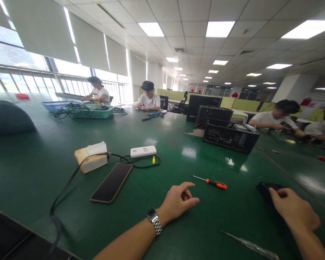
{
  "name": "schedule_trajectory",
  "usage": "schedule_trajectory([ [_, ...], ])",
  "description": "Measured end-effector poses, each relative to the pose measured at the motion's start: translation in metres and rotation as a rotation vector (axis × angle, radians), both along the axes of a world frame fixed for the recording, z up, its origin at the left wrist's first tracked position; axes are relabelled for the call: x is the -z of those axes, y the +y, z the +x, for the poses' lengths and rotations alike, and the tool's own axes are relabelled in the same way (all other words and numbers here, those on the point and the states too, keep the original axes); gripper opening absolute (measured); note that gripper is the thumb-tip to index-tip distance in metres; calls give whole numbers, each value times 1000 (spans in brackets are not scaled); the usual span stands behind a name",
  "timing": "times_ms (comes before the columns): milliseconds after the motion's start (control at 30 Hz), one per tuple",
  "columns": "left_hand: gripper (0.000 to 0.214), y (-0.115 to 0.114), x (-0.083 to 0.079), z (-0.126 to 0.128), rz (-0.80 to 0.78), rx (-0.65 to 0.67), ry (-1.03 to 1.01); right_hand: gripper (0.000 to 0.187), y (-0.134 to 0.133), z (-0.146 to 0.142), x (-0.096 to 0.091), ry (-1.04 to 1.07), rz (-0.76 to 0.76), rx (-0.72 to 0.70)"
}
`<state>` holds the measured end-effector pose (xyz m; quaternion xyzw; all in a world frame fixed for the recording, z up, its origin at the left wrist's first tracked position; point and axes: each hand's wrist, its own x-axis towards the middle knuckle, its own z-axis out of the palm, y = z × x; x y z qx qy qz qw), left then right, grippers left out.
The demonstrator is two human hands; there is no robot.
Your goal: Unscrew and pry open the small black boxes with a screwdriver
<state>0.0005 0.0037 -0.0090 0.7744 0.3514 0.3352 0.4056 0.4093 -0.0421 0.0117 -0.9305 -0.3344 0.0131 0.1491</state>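
Note:
My left hand (178,198), with a metal watch (154,220) on its wrist, hovers over or rests on the green table with thumb and fingers apart and nothing between them. Just beyond it lies an orange and black screwdriver (216,183), its tip pointing left. At the right, my right hand (295,207) grips a long black piece (265,189); its kind is unclear, as the hand and forearm cover much of it. Between my forearms, near the front edge, lies a clear-handled screwdriver (249,245).
Left of my hands are a phone (112,183), a tissue pack (92,160) and a white power bank (143,151) with a black cable. Open black computer cases (230,137) stand farther back. A green basket (90,112) holds cables. Several people sit around the table (168,141).

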Motion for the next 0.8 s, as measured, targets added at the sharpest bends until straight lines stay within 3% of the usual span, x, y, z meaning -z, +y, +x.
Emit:
schedule_trajectory([
  [233, 49, -1, 0, 0, -16, 20, -7, 67, 9, 1, 12, -214, 115, -163],
  [633, 44, -1, 3, -1, -18, 49, -19, 71, 17, 30, 27, -148, 39, -238],
  [733, 44, -1, 2, -1, -19, 50, -16, 80, 11, 42, 32, -124, 56, -207],
  [800, 44, -1, 1, -1, -19, 40, -15, 76, 7, 53, 40, -138, 124, -204],
])
